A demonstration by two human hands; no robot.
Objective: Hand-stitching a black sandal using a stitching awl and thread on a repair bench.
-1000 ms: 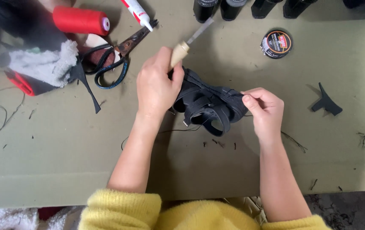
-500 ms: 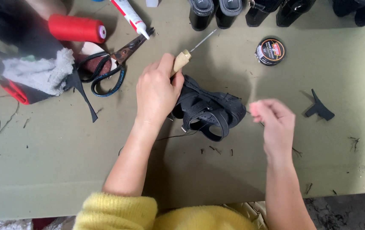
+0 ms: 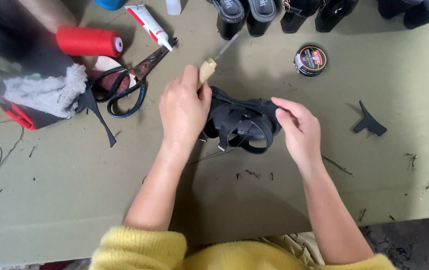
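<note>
At table centre, left hand (image 3: 183,111) is gripping a wooden-handled metal awl (image 3: 207,70) while pressing a black strappy leather sandal (image 3: 242,124); right hand (image 3: 298,131) is pinching its strap. Risk: awl slipping, jabbing fingers.

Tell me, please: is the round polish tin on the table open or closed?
Closed. The round tin lies flat on the table with its printed lid on; no inside shows.

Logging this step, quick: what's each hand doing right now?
Left hand: closed on the wooden-handled awl, against the black strappy sandal.
Right hand: fingers pinching the sandal's edge.
</note>
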